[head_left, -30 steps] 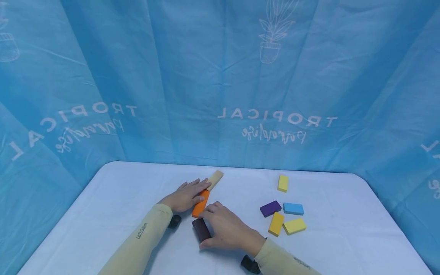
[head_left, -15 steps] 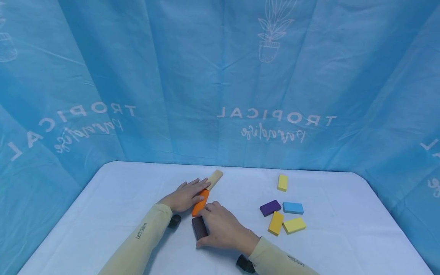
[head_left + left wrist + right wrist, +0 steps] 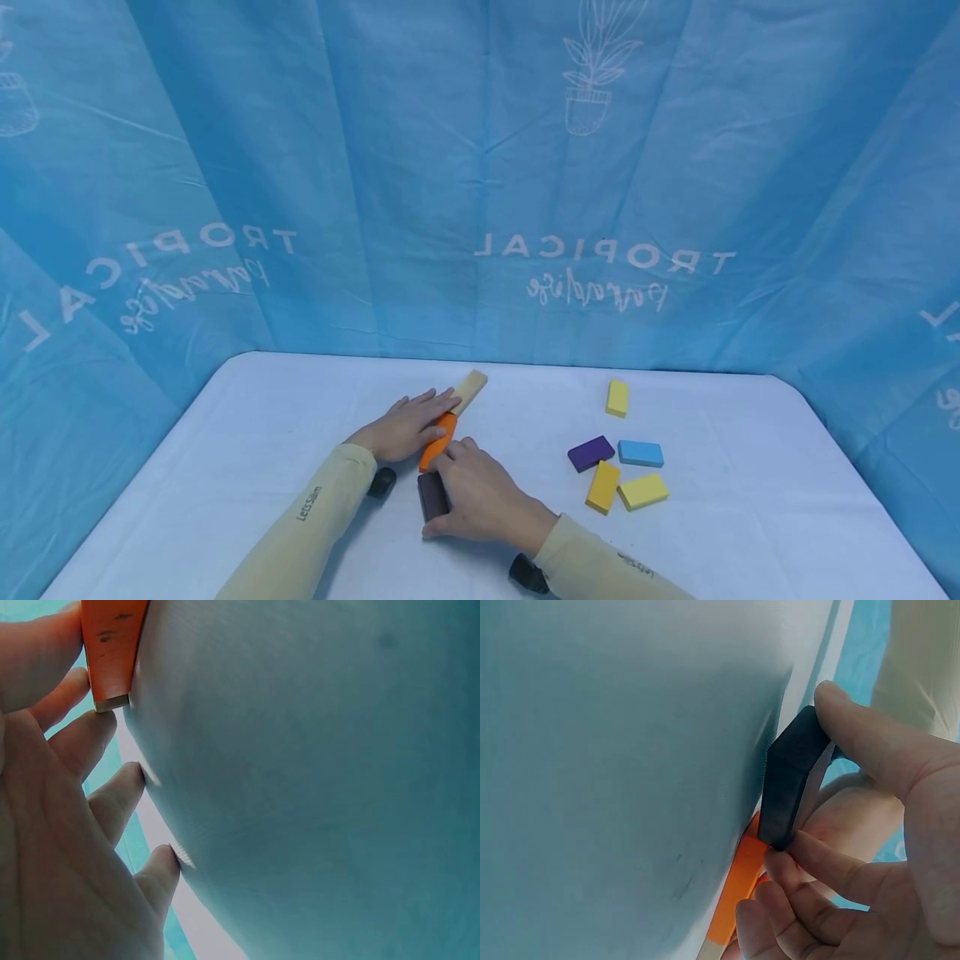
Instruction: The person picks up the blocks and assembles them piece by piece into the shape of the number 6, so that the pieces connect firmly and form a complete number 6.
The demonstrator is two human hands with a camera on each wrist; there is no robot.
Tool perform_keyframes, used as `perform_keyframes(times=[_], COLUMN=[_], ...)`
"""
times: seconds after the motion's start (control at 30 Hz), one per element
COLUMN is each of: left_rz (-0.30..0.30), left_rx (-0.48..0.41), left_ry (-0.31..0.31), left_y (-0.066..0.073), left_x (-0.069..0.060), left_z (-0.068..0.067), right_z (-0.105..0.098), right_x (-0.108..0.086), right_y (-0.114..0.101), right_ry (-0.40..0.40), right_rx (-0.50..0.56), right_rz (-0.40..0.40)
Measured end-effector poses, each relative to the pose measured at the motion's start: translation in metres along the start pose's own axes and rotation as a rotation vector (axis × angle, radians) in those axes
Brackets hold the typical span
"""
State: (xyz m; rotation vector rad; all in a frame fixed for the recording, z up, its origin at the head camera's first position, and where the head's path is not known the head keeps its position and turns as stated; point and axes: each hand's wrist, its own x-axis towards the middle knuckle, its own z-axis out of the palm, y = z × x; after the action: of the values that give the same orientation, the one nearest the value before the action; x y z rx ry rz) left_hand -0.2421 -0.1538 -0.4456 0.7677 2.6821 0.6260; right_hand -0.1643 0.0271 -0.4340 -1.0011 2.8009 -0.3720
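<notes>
My right hand (image 3: 487, 496) pinches a dark brown, nearly black block (image 3: 432, 497) between thumb and fingertips, by its two ends. The dark block (image 3: 787, 780) meets the near end of an orange block (image 3: 739, 892) in the right wrist view. My left hand (image 3: 405, 429) lies with fingers extended over the join between the orange block (image 3: 438, 442) and a beige wooden block (image 3: 470, 390). Its thumb touches the orange block's side. In the left wrist view, the spread fingers of the left hand (image 3: 82, 817) rest against the table beside the orange block (image 3: 114, 645). The beige block's near part is covered by fingers.
To the right lie a purple block (image 3: 591, 453), a light blue block (image 3: 641, 453), an amber block (image 3: 602, 487) and a yellow block (image 3: 642, 492). Another yellow block (image 3: 617, 398) lies farther back. A blue curtain (image 3: 420, 208) hangs behind the white table (image 3: 720, 433).
My right hand has shifted slightly left with the dark brown block, turning it closer in line with the orange block's end. The left hand stays in place.
</notes>
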Motion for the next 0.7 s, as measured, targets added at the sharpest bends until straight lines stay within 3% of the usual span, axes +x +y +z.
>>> perform_keyframes(times=[0.7], left_rz=[0.017], left_rx=[0.001], left_ry=[0.006], left_y=[-0.0009], left_x=[0.0002], left_z=[0.0009], right_z=[0.0075], right_x=[0.007], right_y=[-0.0021], right_ry=[0.027], right_rx=[-0.008], right_rz=[0.031])
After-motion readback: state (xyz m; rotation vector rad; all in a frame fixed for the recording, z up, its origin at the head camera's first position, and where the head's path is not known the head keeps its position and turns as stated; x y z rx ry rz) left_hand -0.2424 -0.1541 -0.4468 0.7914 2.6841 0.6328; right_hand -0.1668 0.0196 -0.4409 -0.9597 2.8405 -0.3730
